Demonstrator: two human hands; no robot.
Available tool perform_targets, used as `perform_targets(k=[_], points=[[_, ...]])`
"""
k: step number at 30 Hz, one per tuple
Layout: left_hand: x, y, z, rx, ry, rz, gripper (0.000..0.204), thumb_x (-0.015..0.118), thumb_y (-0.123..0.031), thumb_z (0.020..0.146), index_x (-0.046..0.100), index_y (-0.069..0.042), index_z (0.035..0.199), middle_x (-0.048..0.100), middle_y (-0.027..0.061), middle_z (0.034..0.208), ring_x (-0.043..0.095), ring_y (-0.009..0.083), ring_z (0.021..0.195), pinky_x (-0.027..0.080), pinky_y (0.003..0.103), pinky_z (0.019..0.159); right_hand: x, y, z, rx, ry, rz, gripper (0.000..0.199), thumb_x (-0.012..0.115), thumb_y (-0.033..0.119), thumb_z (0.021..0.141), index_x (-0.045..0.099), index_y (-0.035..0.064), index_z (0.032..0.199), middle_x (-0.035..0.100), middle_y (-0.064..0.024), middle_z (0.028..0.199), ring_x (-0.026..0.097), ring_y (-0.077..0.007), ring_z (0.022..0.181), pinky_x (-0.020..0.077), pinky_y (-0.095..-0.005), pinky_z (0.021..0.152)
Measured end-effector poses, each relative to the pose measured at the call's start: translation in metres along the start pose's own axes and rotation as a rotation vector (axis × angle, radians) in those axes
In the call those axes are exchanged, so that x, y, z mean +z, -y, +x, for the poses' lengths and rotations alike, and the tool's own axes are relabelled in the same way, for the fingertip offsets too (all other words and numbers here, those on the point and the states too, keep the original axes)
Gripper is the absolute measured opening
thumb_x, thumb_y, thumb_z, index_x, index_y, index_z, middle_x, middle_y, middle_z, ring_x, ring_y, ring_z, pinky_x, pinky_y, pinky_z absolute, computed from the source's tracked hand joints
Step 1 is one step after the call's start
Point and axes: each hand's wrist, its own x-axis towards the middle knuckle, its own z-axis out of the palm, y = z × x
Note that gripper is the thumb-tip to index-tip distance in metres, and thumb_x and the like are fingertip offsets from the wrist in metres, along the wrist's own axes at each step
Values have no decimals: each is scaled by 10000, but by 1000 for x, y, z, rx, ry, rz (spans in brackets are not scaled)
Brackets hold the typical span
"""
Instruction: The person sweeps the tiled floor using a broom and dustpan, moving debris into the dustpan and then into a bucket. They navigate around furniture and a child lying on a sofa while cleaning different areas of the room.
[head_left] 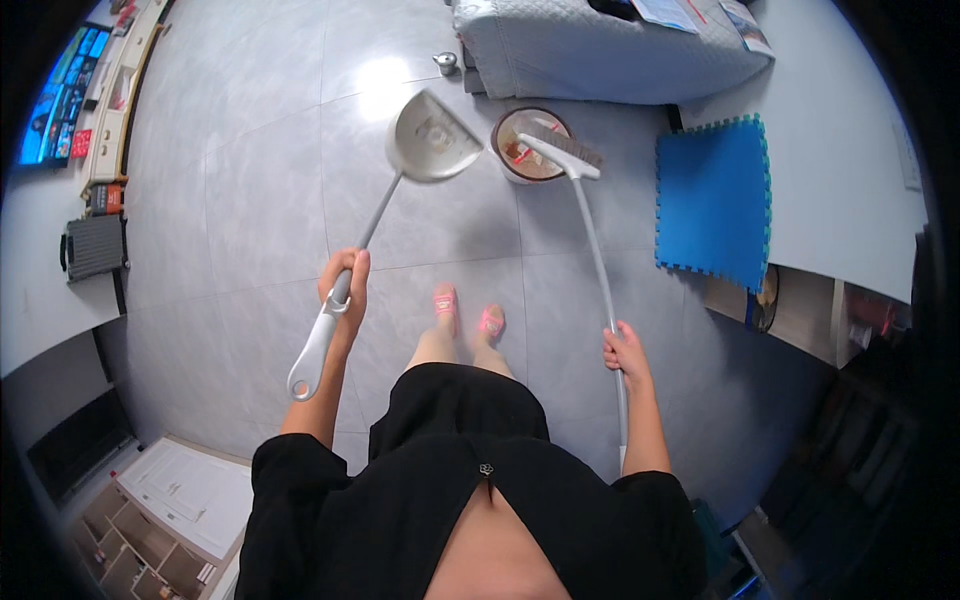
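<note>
My left hand (345, 284) is closed around the grey handle of a long-handled dustpan (432, 140). Its pale, rounded pan is held off the floor, just left of a trash bin (503, 166). My right hand (624, 352) grips the thin grey stick of a broom (592, 235). The broom's white head with greyish bristles lies over the right part of the bin's opening; whether it touches the rim I cannot tell. Inside the dark-rimmed bin are a light liner and some brown and red rubbish, partly hidden by the broom head.
Grey tiled floor (260, 200) surrounds my feet in pink slippers (446, 301). A sofa with a pale quilted cover (590, 60) stands beyond the bin. Blue foam mats (710, 205) lean at the right against a white surface. A grey case (95, 247) and a lit screen (62, 100) are at the left.
</note>
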Motion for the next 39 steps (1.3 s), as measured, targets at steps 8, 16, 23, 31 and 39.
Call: perform_targets(k=[8, 16, 23, 31, 39], points=[[-8, 168, -38, -374, -148, 3, 252, 476, -233, 827, 455, -45, 660, 399, -3, 585, 344, 73, 556, 315, 224, 515, 144, 18, 34, 97, 201, -415, 614, 536, 116, 768, 171, 15, 1251, 420, -17, 559, 397, -87, 431, 331, -236, 374], [-22, 234, -31, -477, -181, -116, 263, 479, -211, 822, 440, -38, 627, 434, 16, 598, 376, 94, 552, 331, 242, 516, 276, 18, 215, 76, 79, -624, 363, 493, 39, 755, 359, -25, 1086, 442, -38, 555, 384, -99, 421, 315, -243, 356], [-9, 258, 7, -396, -192, -172, 157, 516, -139, 794, 505, -30, 683, 505, 28, 663, 431, 85, 573, 368, 233, 535, 356, 82, 309, -75, -51, -717, 456, 433, -5, 737, 284, -5, 1167, 482, -88, 542, 451, -156, 393, 372, -273, 349], [10, 257, 45, -288, -114, -203, 101, 596, -20, 695, 500, -30, 724, 549, 81, 775, 502, 118, 670, 409, 245, 626, 414, 113, 422, -315, 283, -1963, 109, 503, 71, 649, 608, 44, 639, 575, -120, 589, 552, -214, 450, 438, -331, 418], [4, 239, 65, -258, -8, 151, 262, 541, -13, 705, 506, -44, 963, 519, 129, 916, 530, 172, 674, 443, 265, 630, 533, 102, 424, 22, 331, -995, 540, 490, 5, 693, 321, 6, 1205, 494, -82, 528, 461, -164, 390, 370, -312, 348]])
